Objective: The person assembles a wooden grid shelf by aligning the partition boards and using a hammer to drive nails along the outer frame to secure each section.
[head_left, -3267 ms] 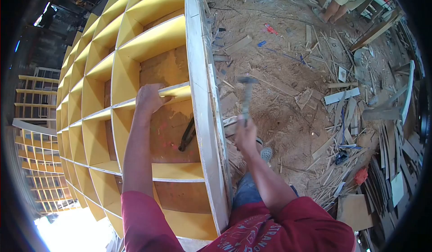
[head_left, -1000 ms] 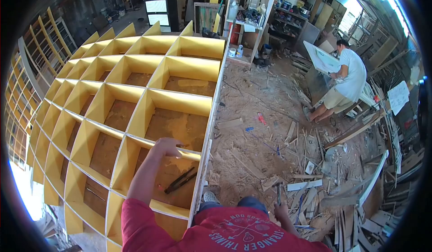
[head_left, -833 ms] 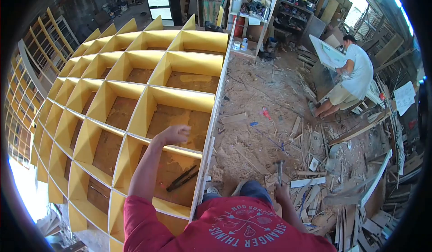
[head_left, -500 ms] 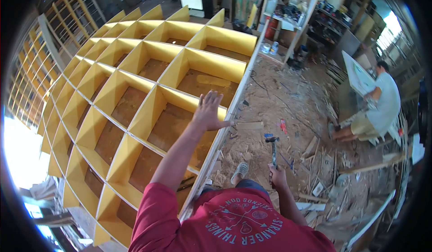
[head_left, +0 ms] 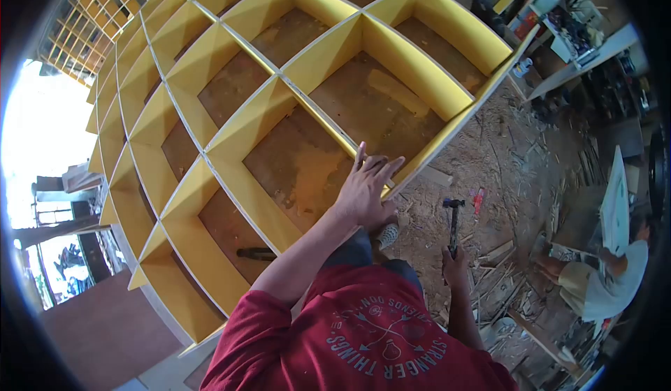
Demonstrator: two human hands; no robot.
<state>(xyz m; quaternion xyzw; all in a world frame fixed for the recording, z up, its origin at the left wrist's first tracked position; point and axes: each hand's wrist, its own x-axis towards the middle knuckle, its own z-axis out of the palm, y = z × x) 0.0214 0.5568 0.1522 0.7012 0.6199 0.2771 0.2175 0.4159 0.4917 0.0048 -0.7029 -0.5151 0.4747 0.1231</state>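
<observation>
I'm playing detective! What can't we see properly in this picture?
All in the head view:
- Whatever is under the left hand: its palm and fingers hide it.
- One end of the dark tool: behind the left forearm.
- Small things on the shelf: too tiny and blurry to name.
- Outside, through the bright opening: glare hides most.

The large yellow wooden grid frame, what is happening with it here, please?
A person in a red shirt is beside the large yellow wooden grid frame. Their left hand, fingers spread, is at a divider's top edge near the frame's border. The right hand holds a dark-headed metal hammer away from the frame. A long dark tool, partly hidden, lies in one compartment. Another person in a pale shirt is near a flat white board.
</observation>
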